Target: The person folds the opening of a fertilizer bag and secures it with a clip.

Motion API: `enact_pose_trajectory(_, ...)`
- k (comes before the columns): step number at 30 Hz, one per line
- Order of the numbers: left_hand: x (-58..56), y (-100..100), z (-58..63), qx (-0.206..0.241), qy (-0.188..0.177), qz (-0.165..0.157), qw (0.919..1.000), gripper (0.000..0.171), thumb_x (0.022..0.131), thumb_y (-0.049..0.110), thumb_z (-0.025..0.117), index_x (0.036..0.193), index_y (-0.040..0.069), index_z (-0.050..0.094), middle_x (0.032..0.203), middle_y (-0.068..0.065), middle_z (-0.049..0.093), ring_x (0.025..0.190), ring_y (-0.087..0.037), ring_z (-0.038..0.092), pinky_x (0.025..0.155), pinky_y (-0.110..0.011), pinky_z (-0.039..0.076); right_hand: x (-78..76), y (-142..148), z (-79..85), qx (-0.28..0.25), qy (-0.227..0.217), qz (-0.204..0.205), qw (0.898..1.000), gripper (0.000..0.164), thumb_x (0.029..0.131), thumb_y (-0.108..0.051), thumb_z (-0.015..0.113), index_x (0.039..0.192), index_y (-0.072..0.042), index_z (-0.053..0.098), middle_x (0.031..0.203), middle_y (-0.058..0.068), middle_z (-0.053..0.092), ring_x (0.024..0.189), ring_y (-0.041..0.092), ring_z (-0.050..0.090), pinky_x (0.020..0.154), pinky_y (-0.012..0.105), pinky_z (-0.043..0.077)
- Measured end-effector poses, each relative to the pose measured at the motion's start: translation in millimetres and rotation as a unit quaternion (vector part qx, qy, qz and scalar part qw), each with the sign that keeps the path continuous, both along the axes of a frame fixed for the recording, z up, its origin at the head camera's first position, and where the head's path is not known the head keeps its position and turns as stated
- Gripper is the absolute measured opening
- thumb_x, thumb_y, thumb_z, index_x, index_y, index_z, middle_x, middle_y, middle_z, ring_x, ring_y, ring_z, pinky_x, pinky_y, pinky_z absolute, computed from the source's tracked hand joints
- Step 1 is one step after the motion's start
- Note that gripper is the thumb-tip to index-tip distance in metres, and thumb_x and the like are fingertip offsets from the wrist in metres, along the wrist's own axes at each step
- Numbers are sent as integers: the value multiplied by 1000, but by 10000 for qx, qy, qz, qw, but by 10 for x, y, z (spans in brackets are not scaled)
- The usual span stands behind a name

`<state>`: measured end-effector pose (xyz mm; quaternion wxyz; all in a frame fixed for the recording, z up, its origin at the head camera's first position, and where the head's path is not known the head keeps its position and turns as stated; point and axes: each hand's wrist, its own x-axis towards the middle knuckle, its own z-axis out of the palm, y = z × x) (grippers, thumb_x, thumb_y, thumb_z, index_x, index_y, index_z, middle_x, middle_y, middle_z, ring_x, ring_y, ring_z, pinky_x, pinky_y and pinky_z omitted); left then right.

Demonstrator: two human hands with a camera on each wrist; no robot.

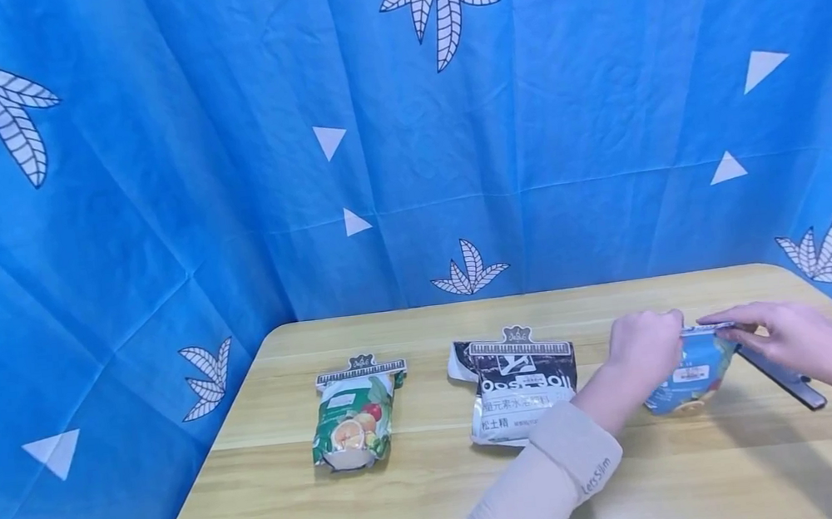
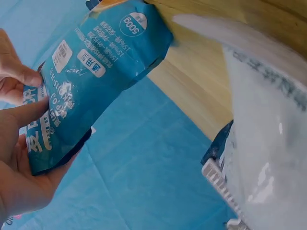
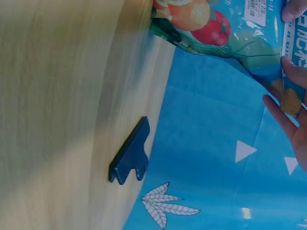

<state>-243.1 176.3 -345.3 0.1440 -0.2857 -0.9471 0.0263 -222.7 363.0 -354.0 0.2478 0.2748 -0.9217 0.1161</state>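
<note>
A blue bag point(image 1: 687, 384) with fruit pictures and white print is at the right side of the table, its top edge between both hands. My left hand point(image 1: 644, 348) grips the left end of that edge. At the other end, my right hand point(image 1: 788, 338) pinches the corner between thumb and fingers. The left wrist view shows the top of the bag point(image 2: 96, 72) folded over, with thumbs and fingers pressing along the fold. A dark bag clip point(image 3: 132, 153) lies on the table beside the bag, partly beneath the right hand in the head view.
Left of the hands lies a black and white bag point(image 1: 509, 405) closed with a clip point(image 1: 521, 348). Farther left is a green fruit-print bag point(image 1: 349, 425), its top also held by a clip point(image 1: 361, 371). Behind the wooden table point(image 1: 274, 507) hangs a blue curtain point(image 1: 584, 126).
</note>
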Motion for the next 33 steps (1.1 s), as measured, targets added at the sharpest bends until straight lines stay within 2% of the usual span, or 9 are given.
enact_pose_trajectory(7, -66, -52, -40, 815, -531, 57, 9952, 21, 79, 48, 64, 101, 47, 65, 88, 28, 62, 68, 8, 49, 51, -13, 29, -20, -11, -96, -302, 104, -32, 9995, 23, 67, 1, 76, 88, -6, 70, 77, 8, 67, 58, -3, 51, 46, 22, 39)
enact_pose_trajectory(9, -76, -68, -43, 909, -520, 22, 9945, 21, 78, 48, 65, 99, 47, 66, 87, 29, 62, 67, 8, 48, 51, -13, 28, -17, -10, -136, -476, 231, 58, 9986, 21, 68, 0, 75, 88, -6, 70, 77, 8, 68, 54, -5, 48, 44, 18, 36)
enact_pose_trajectory(16, -66, -84, -56, 1096, -340, -91, 9934, 14, 79, 44, 67, 94, 45, 68, 83, 28, 62, 60, 6, 45, 49, -12, 27, -39, 5, -233, -1032, 615, 299, 9923, 13, 75, 3, 71, 86, -5, 70, 82, -10, 65, 40, -10, 25, 40, 14, 27)
enact_pose_trajectory(19, -58, -86, -69, 1084, -190, -92, 9939, 12, 81, 42, 67, 93, 46, 68, 81, 28, 62, 58, 6, 44, 48, -13, 26, -46, 5, -254, -1116, 778, 389, 9899, 7, 86, -10, 64, 86, -7, 71, 83, -13, 64, 41, -10, 26, 40, 14, 27)
enact_pose_trajectory(23, -48, -84, -90, 1043, 5, -66, 9945, 12, 82, 39, 67, 91, 47, 69, 79, 29, 62, 56, 5, 43, 47, -13, 25, -63, 0, -261, -1257, 1027, 599, 9849, 34, 94, -37, 50, 87, -13, 73, 88, -19, 61, 43, -9, 34, 40, 14, 30)
enact_pose_trajectory(27, -41, -83, -103, 1043, 72, -70, 9945, 13, 82, 38, 68, 92, 46, 69, 79, 29, 62, 56, 5, 43, 46, -13, 25, -45, -8, -253, -1335, 833, 491, 9863, 13, 90, -12, 60, 88, -14, 73, 90, -21, 60, 43, -7, 35, 41, 14, 31)
enact_pose_trajectory(29, -37, -84, -106, 1043, 67, -84, 9945, 13, 82, 39, 67, 92, 46, 69, 80, 28, 62, 56, 5, 43, 46, -13, 25, -21, -12, -245, -1286, 627, 281, 9893, 20, 80, 5, 66, 88, -12, 72, 89, -19, 61, 47, -9, 37, 44, 12, 33)
enact_pose_trajectory(31, -35, -86, -109, 1039, 64, -110, 9945, 12, 83, 41, 66, 93, 45, 69, 80, 28, 62, 56, 5, 44, 46, -13, 26, 7, -17, -236, -1233, 413, 74, 9915, 28, 73, 11, 68, 90, -12, 72, 90, -18, 62, 59, -14, 44, 51, 9, 36)
enact_pose_trajectory(33, -32, -89, -113, 992, 49, -144, 9950, 12, 84, 47, 62, 94, 45, 69, 78, 27, 62, 56, 5, 43, 46, -14, 27, 41, -21, -226, -1194, 170, -39, 9927, 26, 76, 6, 68, 94, -13, 71, 93, -20, 61, 79, -15, 48, 61, 8, 37)
